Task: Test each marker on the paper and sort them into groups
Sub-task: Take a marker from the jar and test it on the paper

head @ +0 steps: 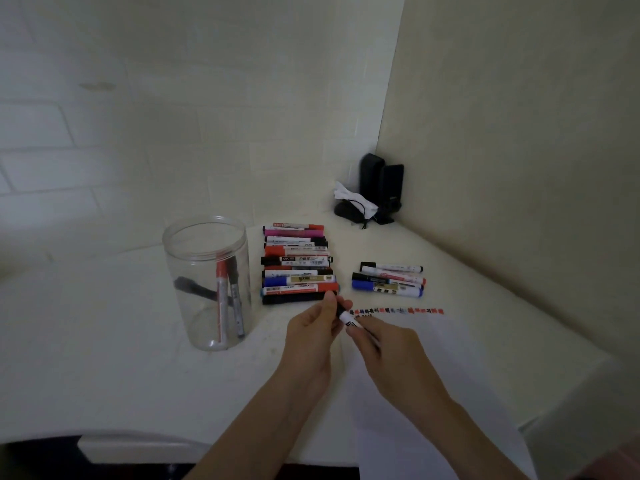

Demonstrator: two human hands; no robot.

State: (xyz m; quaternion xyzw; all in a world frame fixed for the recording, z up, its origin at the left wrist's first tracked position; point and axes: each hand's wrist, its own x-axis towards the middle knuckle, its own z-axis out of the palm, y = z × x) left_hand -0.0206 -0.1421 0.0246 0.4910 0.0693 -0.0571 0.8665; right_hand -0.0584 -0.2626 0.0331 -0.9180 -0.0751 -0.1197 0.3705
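White-barrelled marker (349, 320) in both hands' grip, label unreadable

You have one view only, from the camera on your head, looking forward and down across the white table (104, 358) into the far right wall corner. It sits close above your left hand (313, 329) and right hand (388, 351), low and central, forearms entering from the near edge.

Far beyond your hands, in the worktop's (104, 358) corner, you see two black speakers (381, 183) with a white cloth (349, 199) lying against them.
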